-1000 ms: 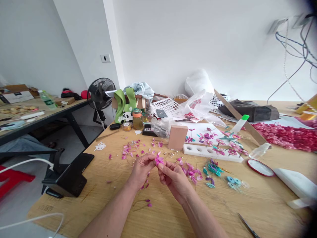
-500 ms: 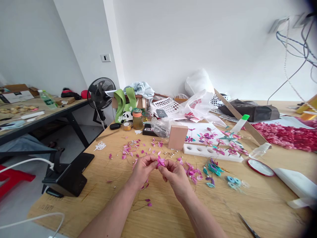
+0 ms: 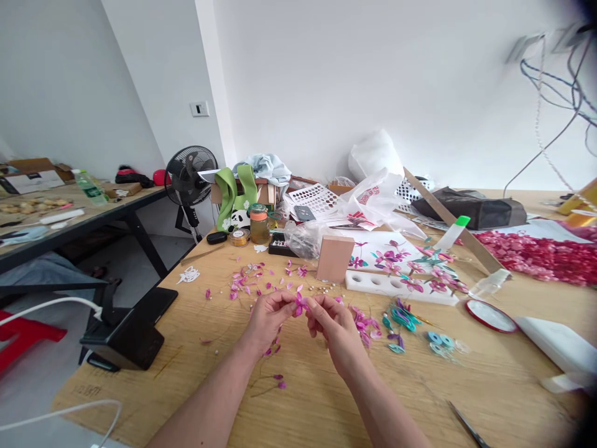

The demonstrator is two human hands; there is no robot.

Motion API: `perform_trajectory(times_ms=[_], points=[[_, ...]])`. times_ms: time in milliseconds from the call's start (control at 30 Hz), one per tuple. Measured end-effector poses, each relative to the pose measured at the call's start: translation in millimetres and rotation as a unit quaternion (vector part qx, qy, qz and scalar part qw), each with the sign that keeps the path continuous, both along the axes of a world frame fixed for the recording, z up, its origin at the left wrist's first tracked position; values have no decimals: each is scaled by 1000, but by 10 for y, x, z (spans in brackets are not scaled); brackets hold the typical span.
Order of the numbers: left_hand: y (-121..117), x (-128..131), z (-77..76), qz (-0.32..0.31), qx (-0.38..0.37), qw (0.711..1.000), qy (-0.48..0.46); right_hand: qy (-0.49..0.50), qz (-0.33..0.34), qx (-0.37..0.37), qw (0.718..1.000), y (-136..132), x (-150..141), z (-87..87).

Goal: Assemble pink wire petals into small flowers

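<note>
Nearest, lower right, we get a dark pointed tool (image 3: 466, 424), cut off by the frame edge. Two thin stems with purple buds (image 3: 281, 384) lie on the wooden table (image 3: 289, 423), just this side of the hands.

Both hands are up mid-table, meeting at one small pink flower (image 3: 301, 303). We mark the left hand (image 3: 265, 323) as pinching its left side, thumb against forefinger, gap narrow. Right hand (image 3: 339, 330): thumb and forefinger also brought together, at the flower's right edge; we can't tell which petal they grip. Flower is held between the two sets of fingertips.

Right of the right hand we note a heap of pink petals (image 3: 368, 325), then a teal-and-purple bundle (image 3: 405, 316), then pale blue spools (image 3: 441, 340). Far left, a black stand (image 3: 124, 341).

Past the hands: loose pink petals (image 3: 239, 283) scattered left, an upright pinkish block (image 3: 334, 258), and touching or just beside it a white holed block (image 3: 373, 282) with finished-looking flowers (image 3: 441, 279) at its right end.

Further back we log a jar (image 3: 259, 227), a crumpled white plastic bag (image 3: 373, 202), a black fan (image 3: 191, 174) and the white wall (image 3: 326, 81).
</note>
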State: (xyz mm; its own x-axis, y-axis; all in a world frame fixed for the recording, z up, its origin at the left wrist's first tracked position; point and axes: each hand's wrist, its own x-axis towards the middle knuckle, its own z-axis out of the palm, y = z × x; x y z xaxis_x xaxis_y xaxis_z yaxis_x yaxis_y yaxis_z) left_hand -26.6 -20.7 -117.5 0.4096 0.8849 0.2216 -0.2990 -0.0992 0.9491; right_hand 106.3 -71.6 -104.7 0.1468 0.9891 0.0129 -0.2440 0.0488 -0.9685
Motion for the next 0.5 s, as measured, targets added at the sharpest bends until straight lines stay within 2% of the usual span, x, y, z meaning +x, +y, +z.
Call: perform_trajectory(times_ms=[100, 300, 500], points=[[8, -6, -2, 8, -3, 1000, -1, 25, 7, 14, 1000, 5, 0, 0], [29, -7, -45, 21, 2, 1000, -5, 34, 59, -18, 998, 6, -24, -25], [29, -7, -30, 33, 22, 999, 18, 18, 26, -5, 999, 19, -37, -30]])
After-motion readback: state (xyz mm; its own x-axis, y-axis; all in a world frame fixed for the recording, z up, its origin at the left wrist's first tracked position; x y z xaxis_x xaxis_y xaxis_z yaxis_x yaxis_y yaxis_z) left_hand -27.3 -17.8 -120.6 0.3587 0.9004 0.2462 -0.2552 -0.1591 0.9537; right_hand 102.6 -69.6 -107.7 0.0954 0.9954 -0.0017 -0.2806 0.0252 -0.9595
